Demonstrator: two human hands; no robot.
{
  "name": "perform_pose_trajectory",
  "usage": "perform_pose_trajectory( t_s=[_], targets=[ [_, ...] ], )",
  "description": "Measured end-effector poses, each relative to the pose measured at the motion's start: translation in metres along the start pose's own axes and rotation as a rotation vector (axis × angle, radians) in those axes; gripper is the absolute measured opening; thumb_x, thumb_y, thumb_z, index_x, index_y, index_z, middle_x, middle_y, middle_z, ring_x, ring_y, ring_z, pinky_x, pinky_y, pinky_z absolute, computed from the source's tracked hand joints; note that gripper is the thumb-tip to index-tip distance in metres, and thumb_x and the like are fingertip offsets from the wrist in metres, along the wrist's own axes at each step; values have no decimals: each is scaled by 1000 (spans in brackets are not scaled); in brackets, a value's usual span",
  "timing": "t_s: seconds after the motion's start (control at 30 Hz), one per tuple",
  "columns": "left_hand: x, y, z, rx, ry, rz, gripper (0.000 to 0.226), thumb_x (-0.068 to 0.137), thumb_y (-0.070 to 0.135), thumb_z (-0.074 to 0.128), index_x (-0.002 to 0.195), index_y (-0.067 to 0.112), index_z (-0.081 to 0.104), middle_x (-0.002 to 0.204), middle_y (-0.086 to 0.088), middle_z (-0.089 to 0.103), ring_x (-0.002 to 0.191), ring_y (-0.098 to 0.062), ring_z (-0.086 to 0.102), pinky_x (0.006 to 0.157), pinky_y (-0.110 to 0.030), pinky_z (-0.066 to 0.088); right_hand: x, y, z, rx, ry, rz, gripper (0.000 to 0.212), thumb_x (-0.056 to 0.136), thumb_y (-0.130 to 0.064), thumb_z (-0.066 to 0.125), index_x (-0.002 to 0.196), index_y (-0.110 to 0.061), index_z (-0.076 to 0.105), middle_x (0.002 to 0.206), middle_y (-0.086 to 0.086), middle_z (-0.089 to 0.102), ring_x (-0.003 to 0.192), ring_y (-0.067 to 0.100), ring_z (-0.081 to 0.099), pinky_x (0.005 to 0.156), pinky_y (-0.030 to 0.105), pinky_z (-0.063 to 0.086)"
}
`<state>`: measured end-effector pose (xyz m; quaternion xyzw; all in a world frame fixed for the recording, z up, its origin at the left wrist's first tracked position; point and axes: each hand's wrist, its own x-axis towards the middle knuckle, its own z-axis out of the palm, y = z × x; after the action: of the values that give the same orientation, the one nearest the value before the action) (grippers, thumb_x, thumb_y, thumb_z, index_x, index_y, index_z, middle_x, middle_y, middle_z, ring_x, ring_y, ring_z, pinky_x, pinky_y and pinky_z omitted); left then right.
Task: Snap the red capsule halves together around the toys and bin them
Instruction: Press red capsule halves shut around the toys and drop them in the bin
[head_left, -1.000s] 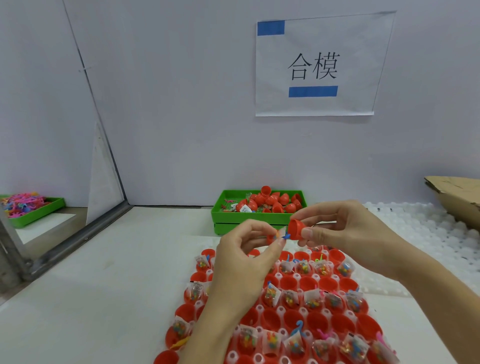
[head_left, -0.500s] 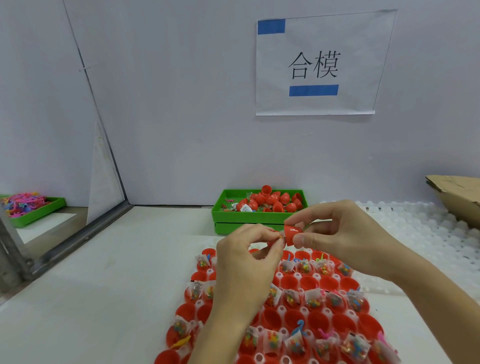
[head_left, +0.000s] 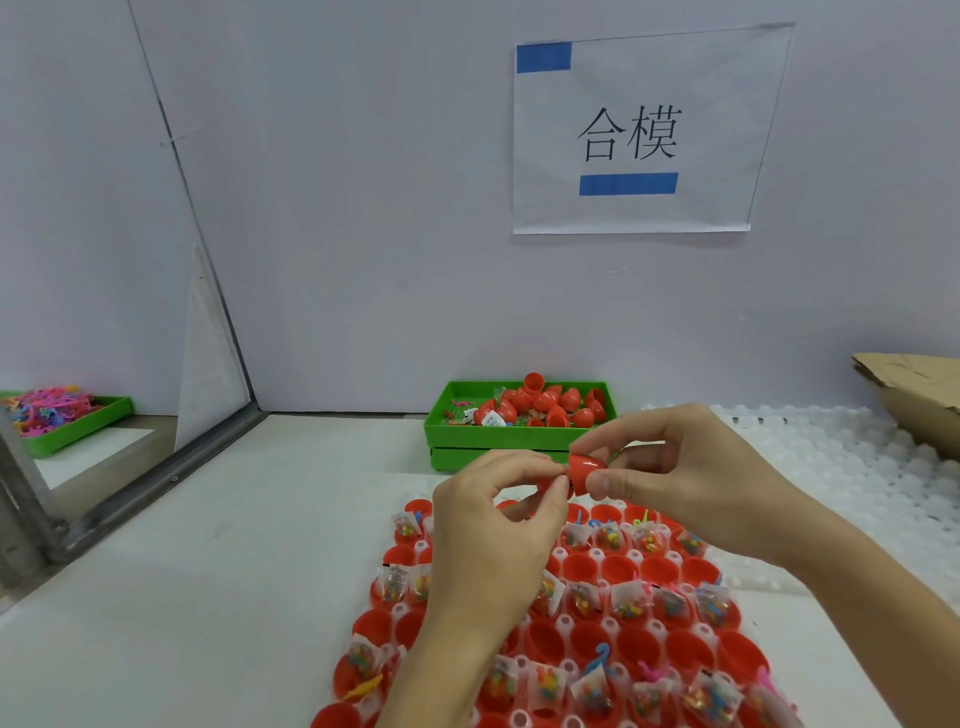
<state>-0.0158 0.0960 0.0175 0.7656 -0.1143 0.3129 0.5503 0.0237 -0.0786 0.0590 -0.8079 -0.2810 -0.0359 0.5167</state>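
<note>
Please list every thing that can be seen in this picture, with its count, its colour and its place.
capsule in hand: one, red, pinched between both hands above the holder tray
holder tray: one, whitish, near centre of the table, its sockets hold many red capsule halves, many with small toy packets
green bin: one, green, at the back wall, holds a pile of red capsules
far green tray: one, green, far left, holds pink and mixed-colour toys
white mat: one, white, bumpy, right side
cardboard: one piece, brown, far right
paper sign: one, white with blue strips, on the wall
left hand: one, fingers on the capsule
right hand: one, fingers on the capsule
</note>
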Motion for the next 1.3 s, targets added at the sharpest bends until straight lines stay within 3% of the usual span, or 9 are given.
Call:
perform_pose_trajectory(
  t_s=[0.1,0.27,0.53,0.7,0.8,1.03,1.23,1.3],
  targets=[
    [0,1,-1,21,-17,-6,19,83,3,75,84,21,78,83,16,71,86,0,68,67,-7,52,0,0,2,-14,-12,-5,20,79,-21,82,96,-30,77,70,-7,74,68,7,73,65,10,49],
    [1,0,-2,-12,-31,-58,28,82,8,79,102,25,69,88,13,71,93,4,66,70,-5,51,0,0,1,-16,-1,-9,21,78,-18,83,92,-33,78,68,-8,73,69,10,73,67,10,49],
    [3,3,-6,-159,-99,-102,27,82,6,78,100,25,72,93,19,72,96,2,67,75,-5,50,-1,-1,-4,-2,33,-28,23,75,-19,82,91,-34,78,78,-10,73,69,10,73,67,14,53],
    [3,0,-8,-154,-146,-109,34,83,2,76,108,23,72,94,12,70,95,-4,66,81,-14,54,-1,0,-5,21,6,-40,28,70,-25,81,93,-40,76,89,-11,75,75,13,75,70,18,56],
    [3,0,-9,-122,-188,-90,30,84,3,74,104,25,72,93,10,69,93,-5,66,83,-17,55,-1,0,-5,38,-5,-46,30,67,-28,80,94,-40,75,94,-9,75,78,15,75,71,23,58],
    [3,0,-9,-58,-221,-20,27,83,6,74,98,27,68,88,12,66,87,-6,65,78,-16,55,-1,0,-4,36,-8,-47,35,72,-8,84,94,-34,76,91,-7,75,78,15,75,73,21,58],
    [3,0,-9,-85,-195,-3,26,83,6,74,94,28,66,88,12,68,90,-8,67,77,-18,57,-1,-1,-3,55,25,-53,32,67,-20,83,94,-36,76,92,-8,75,79,14,75,74,23,60],
    [3,-1,-10,-59,-218,12,25,81,8,73,92,29,65,87,12,68,89,-8,67,76,-18,57,-1,-1,-3,49,23,-46,34,69,-16,84,97,-34,75,92,-7,75,80,15,76,77,26,61]
  ],
)
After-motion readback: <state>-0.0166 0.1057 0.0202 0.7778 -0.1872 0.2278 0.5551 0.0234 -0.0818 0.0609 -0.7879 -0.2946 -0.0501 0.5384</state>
